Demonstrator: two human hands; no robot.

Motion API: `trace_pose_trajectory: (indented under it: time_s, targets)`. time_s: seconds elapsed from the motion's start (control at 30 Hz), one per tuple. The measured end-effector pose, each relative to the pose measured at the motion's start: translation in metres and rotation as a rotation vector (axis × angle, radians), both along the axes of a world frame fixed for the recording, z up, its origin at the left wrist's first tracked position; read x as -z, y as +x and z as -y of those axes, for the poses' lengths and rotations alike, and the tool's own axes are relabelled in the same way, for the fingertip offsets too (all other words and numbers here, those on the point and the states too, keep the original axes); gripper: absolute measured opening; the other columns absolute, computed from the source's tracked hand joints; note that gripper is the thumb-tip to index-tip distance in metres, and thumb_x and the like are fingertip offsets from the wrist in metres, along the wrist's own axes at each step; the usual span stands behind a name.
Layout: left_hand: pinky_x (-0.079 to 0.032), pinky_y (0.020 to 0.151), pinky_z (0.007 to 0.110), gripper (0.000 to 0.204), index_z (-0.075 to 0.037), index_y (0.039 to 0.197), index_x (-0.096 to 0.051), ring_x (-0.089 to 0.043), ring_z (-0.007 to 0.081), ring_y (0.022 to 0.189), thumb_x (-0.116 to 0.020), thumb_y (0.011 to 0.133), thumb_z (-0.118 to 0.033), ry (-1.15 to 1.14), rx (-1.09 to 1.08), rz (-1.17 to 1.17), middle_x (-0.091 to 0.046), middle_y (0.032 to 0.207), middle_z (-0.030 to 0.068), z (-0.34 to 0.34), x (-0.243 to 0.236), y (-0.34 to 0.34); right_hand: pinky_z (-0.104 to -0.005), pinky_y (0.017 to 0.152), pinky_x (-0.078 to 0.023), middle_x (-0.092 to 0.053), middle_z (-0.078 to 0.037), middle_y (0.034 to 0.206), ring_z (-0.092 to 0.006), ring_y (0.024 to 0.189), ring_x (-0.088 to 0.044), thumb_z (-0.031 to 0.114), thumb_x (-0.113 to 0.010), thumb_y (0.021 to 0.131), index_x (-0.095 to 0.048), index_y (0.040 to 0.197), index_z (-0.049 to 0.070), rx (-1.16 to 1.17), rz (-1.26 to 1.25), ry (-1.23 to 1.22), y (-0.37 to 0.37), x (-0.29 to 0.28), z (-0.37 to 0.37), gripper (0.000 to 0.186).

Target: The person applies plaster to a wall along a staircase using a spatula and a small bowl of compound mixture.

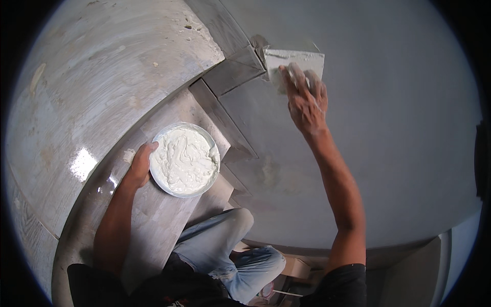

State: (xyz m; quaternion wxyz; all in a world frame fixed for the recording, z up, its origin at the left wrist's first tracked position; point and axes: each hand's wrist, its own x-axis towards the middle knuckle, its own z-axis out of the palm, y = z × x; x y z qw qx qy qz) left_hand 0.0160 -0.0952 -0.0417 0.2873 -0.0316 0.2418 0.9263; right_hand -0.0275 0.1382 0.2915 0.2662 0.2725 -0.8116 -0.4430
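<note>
Black short sleeves, faded blue jeans, seemingly ripped at the knee

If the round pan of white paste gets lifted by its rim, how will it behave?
The pan looks brim-full of thick white paste, so probably heavy for its size. The left hand grips only one edge, so it may tip. The paste holds ridges, so it likely won't slosh.

A smooth grey plastered wall (399,128) rises in front of me. To my left run pale wood-grain floor tiles (102,77), dusty and smeared, with a bright glare (82,163) of light reflected off them. Grey tiled steps (225,77) meet the wall.
</note>
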Motion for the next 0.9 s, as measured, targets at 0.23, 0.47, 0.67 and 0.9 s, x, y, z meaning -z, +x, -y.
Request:
trace_pose_trajectory:
  time_s: [0.23, 0.47, 0.67, 0.9]
  targets:
    - [-0.045, 0.089, 0.032, 0.041, 0.007, 0.113, -0.049, -0.058, 0.0217, 0.099, -0.048, 0.088, -0.025, -0.027, -0.006, 0.015, -0.058, 0.108, 0.0169, -0.004, 0.006, -0.002, -0.0346, 0.092, -0.042, -0.040, 0.004, 0.129, -0.0216, 0.111, -0.040, 0.012, -0.065, 0.074, -0.052, 0.126, 0.022, -0.023, 0.018, 0.119, -0.049, -0.001, -0.010, 0.054]
    - [-0.044, 0.089, 0.032, 0.042, 0.006, 0.116, -0.046, -0.056, 0.0208, 0.100, -0.049, 0.088, -0.025, -0.037, 0.017, -0.008, -0.056, 0.109, 0.0167, -0.002, 0.008, -0.003, -0.0327, 0.090, -0.040, -0.039, 0.003, 0.128, -0.0192, 0.114, -0.038, 0.019, -0.057, 0.080, -0.045, 0.130, 0.019, -0.024, 0.029, 0.238, -0.067, -0.003, -0.013, 0.052]
    - [-0.044, 0.094, 0.037, 0.047, 0.007, 0.119, -0.046, -0.056, 0.0256, 0.105, -0.044, 0.089, -0.029, -0.123, 0.009, -0.033, -0.055, 0.115, 0.0200, -0.003, 0.010, -0.003, -0.0314, 0.089, -0.041, -0.041, 0.003, 0.127, -0.0195, 0.112, -0.039, 0.018, -0.056, 0.080, -0.044, 0.131, 0.020, -0.055, 0.101, 0.268, -0.059, -0.012, -0.035, 0.052]
    - [-0.044, 0.090, 0.033, 0.041, 0.007, 0.114, -0.048, -0.057, 0.0223, 0.100, -0.048, 0.088, -0.024, -0.101, 0.006, 0.014, -0.058, 0.108, 0.0173, -0.002, -0.006, -0.001, -0.0332, 0.088, -0.042, -0.046, 0.001, 0.124, -0.0215, 0.112, -0.042, 0.013, -0.057, 0.078, -0.050, 0.126, 0.017, -0.011, 0.089, 0.193, -0.035, -0.024, -0.010, 0.049]
